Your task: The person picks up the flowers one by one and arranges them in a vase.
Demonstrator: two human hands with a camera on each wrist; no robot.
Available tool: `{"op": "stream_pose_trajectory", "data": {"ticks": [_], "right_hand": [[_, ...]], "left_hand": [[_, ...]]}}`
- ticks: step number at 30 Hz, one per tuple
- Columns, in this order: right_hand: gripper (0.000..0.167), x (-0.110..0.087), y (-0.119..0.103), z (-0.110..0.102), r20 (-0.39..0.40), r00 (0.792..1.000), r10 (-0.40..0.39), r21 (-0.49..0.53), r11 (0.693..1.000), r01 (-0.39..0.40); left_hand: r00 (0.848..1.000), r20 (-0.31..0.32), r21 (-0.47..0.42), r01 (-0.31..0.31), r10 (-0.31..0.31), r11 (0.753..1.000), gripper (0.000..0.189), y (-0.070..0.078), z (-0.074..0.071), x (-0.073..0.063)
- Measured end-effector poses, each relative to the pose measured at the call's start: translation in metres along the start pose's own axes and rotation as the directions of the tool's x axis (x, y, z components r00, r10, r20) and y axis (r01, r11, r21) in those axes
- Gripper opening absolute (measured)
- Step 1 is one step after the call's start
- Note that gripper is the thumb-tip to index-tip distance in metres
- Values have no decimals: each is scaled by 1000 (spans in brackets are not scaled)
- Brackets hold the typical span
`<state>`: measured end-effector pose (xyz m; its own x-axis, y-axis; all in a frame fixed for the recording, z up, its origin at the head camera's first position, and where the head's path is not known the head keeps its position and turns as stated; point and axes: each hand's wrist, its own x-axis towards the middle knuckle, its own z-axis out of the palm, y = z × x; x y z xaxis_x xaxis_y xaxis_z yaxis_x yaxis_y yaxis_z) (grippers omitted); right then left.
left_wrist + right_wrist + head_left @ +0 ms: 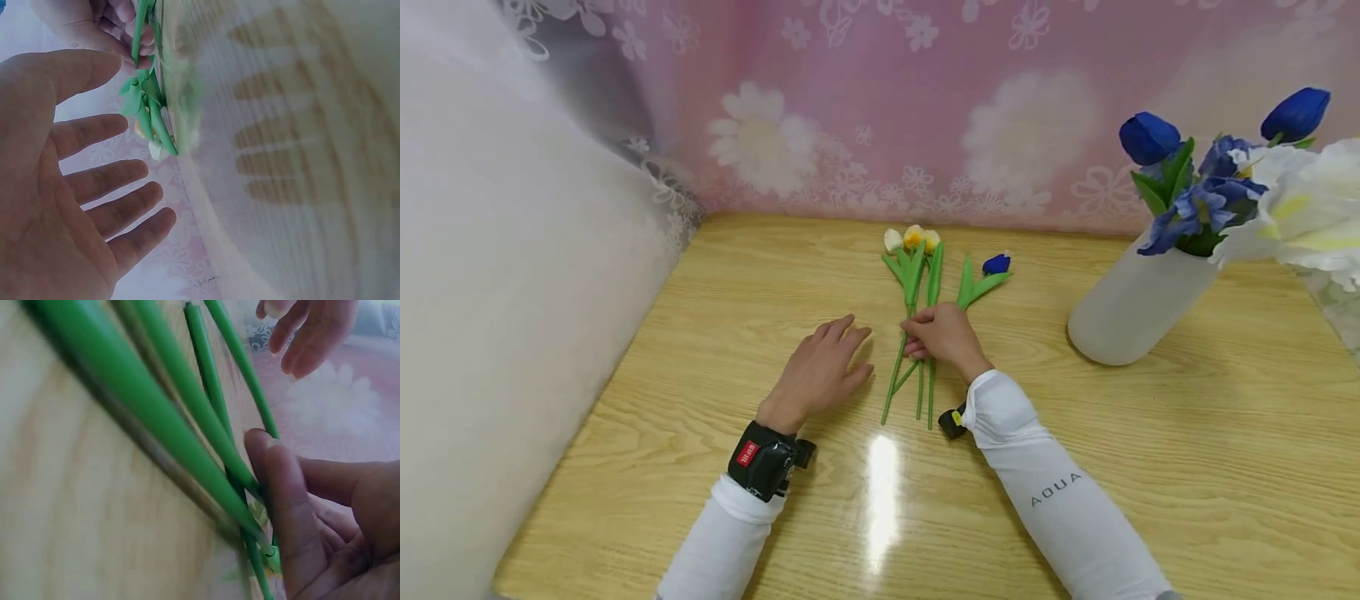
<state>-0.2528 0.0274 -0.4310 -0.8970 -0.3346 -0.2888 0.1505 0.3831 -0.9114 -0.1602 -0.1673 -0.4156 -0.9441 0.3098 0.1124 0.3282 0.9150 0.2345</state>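
Several artificial tulips lie on the wooden table, their green stems crossing. Two yellow-and-white heads [913, 237] and a white head [892, 241] are at the far end. A blue tulip [997, 264] lies just to their right, its stem running under the right hand. My right hand [951, 336] pinches one green stem [247, 365] between thumb and index finger; other stems pass beneath its fingers. To the left of the stems, my left hand [822, 367] hovers with fingers spread, holding nothing; its palm [37, 206] shows in the left wrist view.
A white vase [1138, 304] stands tilted-looking on the right, filled with blue tulips [1150, 138], blue-violet blooms and a large white flower [1311, 208]. A pink floral curtain [880, 117] hangs along the table's back edge. White cloth [512, 292] borders the left side.
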Motion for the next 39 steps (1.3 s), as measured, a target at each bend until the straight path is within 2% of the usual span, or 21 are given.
{"op": "stream_pose_trajectory", "data": {"ticks": [6,11,14,16,19,23,26,28,30,33,37,38,39], "right_hand": [[33,-6,2,-4,-18,999,-32,70,997,33],[33,-26,-14,-15,-89,987,-136,89,986,144],[32,-40,-24,-23,-166,957,-237,94,963,254],[31,-50,-29,-29,-235,917,-323,90,932,352],[27,-62,-37,-37,-343,816,-466,69,854,516],[21,-76,-47,-47,-451,655,-606,44,718,695],[18,-85,-51,-55,-513,525,-679,-28,625,780],[17,-93,-53,-61,-544,443,-713,-93,576,812],[16,-99,-54,-67,-572,365,-735,-146,529,836],[14,-107,-57,-76,-639,223,-736,-255,476,842],[8,-115,-61,-83,-737,11,-675,-380,428,820],[7,-117,-62,-85,-758,-33,-651,-394,417,819],[6,-120,-64,-87,-775,-68,-629,-407,413,815]], "left_hand": [[1000,-6,4,6,-6,1000,47,0,0,-2],[999,-39,-13,0,0,1000,49,0,-4,1],[998,-65,-20,-21,20,1000,48,3,-6,4],[995,-84,-21,-47,45,999,48,5,-7,6],[988,-124,-26,-92,88,995,47,8,-8,11],[980,-157,-32,-125,119,992,46,13,-9,16],[980,-158,-37,-130,123,991,46,15,-9,18],[979,-158,-36,-135,127,990,45,17,-8,20],[978,-159,-37,-139,132,990,45,18,-7,22],[977,-158,-38,-148,141,988,45,20,-6,25],[974,-156,-37,-171,163,985,45,24,-6,29],[973,-157,-36,-178,171,983,45,25,-6,31],[971,-159,-35,-187,179,982,45,25,-6,32]]}}
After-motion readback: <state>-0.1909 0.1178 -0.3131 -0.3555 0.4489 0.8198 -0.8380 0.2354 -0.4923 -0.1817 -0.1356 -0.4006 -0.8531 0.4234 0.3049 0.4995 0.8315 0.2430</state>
